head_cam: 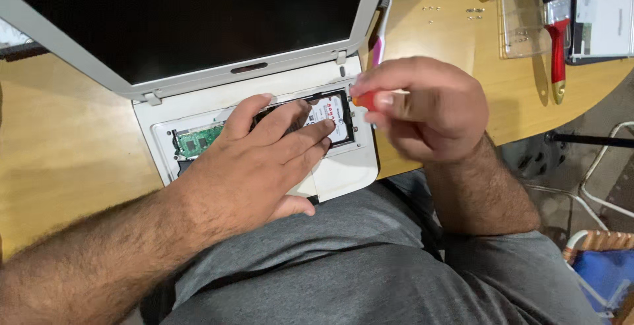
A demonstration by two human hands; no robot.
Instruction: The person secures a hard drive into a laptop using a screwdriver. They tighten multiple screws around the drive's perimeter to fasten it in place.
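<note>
Hard drive, a flat unit with a white label, sits in an open bay of the white laptop, which lies underside up at the table's near edge, partly over the person's lap. The left hand lies flat across the bay, fingers spread and pressing on the drive, gripping nothing. Just right of it, the right hand is curled around an orange-handled screwdriver, pinched between thumb and fingertips above the drive's right side. A green circuit board shows left of the drive. Farther back, near the far right edge, lie small screws, a clear plastic tray and a red-handled brush.
</note>
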